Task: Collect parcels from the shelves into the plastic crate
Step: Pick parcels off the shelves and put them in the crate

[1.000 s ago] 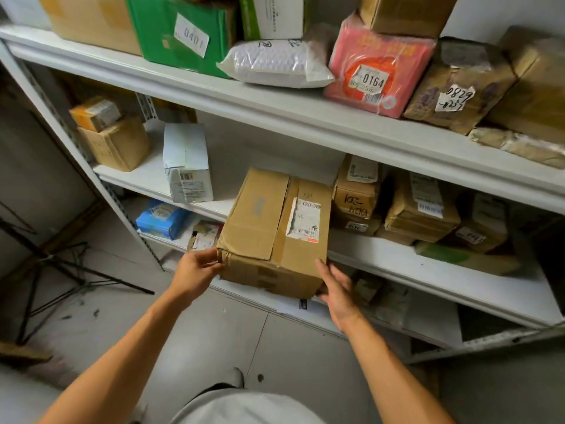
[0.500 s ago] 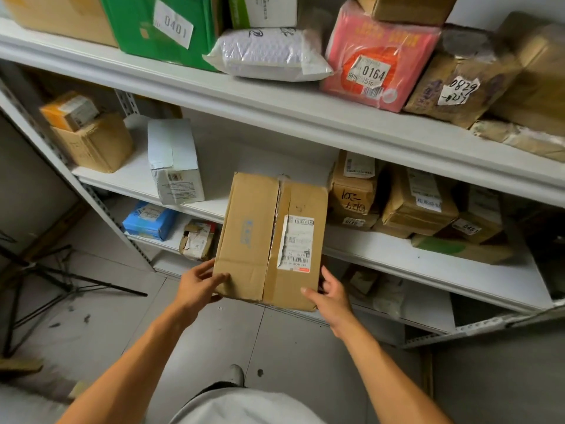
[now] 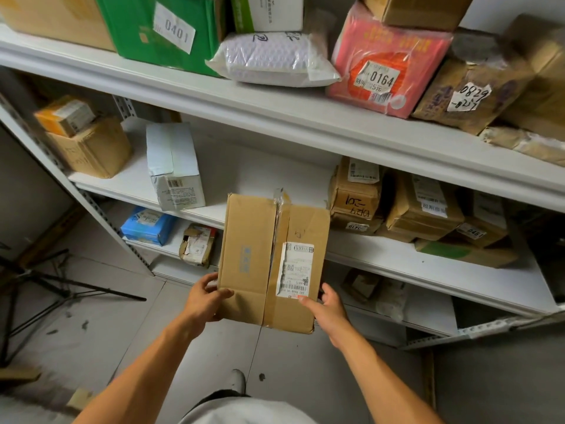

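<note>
Spanning both hands' grip — cardboard parcel [image 3: 272, 261], between.

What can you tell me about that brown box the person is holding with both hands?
The cardboard box is plain brown and oblong, sealed by clear tape along its centre seam. A white shipping label with barcodes sits on its top face. Its corners look slightly dented. It is held in front of the middle shelf, the left hand and right hand gripping its near corners.

Label print on cardboard box [image 3: 272, 264] illegible; both hands' fingers hidden beneath.
</note>
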`<action>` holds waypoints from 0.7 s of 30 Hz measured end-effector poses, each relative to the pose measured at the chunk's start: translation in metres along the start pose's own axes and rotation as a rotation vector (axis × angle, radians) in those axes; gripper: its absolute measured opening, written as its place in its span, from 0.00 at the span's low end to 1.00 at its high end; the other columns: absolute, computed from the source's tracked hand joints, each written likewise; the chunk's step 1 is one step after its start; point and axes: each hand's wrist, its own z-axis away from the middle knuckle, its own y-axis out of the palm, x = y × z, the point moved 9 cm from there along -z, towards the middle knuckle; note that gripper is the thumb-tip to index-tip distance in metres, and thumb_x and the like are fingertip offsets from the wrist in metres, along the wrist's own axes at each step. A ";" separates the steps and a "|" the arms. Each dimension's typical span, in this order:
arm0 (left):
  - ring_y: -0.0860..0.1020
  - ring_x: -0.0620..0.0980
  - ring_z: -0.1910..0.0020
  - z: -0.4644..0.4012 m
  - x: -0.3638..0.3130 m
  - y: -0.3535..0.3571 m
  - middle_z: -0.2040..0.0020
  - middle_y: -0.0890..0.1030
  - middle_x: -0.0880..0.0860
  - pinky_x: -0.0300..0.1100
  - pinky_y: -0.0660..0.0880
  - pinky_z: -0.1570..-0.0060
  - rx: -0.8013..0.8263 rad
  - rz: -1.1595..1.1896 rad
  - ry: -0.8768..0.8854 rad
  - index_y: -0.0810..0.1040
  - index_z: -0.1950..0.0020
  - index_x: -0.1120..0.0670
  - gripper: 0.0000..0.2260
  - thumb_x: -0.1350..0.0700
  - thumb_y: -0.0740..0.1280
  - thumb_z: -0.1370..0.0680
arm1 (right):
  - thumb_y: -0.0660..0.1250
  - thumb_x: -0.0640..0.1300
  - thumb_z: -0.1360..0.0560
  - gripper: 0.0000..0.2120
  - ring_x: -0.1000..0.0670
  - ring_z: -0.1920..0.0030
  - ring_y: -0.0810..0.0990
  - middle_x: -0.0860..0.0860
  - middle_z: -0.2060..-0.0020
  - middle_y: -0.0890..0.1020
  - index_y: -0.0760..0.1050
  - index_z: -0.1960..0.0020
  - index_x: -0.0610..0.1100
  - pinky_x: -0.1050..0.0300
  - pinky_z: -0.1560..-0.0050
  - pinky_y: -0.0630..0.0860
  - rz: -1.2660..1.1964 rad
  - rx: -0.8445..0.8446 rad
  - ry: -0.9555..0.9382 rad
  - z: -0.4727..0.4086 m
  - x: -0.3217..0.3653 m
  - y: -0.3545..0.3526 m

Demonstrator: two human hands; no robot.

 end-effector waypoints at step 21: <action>0.74 0.55 0.38 -0.025 0.007 -0.015 0.33 0.74 0.55 0.52 0.75 0.44 0.104 -0.058 -0.104 0.74 0.30 0.52 0.22 0.40 0.56 0.17 | 0.82 0.47 0.36 0.54 0.45 0.41 0.84 0.43 0.38 0.82 0.55 0.19 0.43 0.38 0.40 0.80 -0.154 -0.154 0.029 0.006 0.040 -0.007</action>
